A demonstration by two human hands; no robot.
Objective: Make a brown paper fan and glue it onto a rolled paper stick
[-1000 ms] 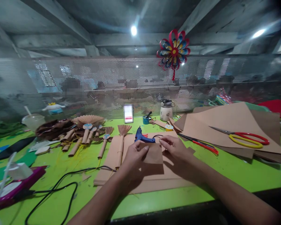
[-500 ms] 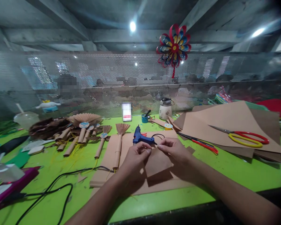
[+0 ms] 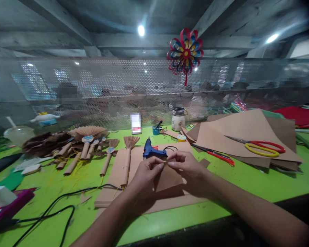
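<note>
A small piece of brown kraft paper (image 3: 169,177) is pinched along its top edge between both hands. My left hand (image 3: 149,173) grips it near the upper left corner, thumb and forefinger closed. My right hand (image 3: 185,166) pinches the same edge just to the right, so the fingertips almost meet. Under the hands lie larger kraft sheets (image 3: 113,176). A blue hot glue gun (image 3: 154,151) rests on them just beyond my fingers. To its left lies a rolled paper handle with a pleated fan top (image 3: 127,161).
Several small paper fans (image 3: 86,145) lie at left, near a black cable (image 3: 59,198) and a magenta power strip (image 3: 14,209). Red-and-yellow scissors (image 3: 265,148) rest on a paper stack (image 3: 229,128) at right. Red-handled scissors (image 3: 218,156), a jar (image 3: 178,120) and a phone (image 3: 136,123) stand or lie farther back.
My hands have drawn closer together along the paper's top edge, and the paper has tilted. The whole view has shifted slightly, moving the table things leftward.
</note>
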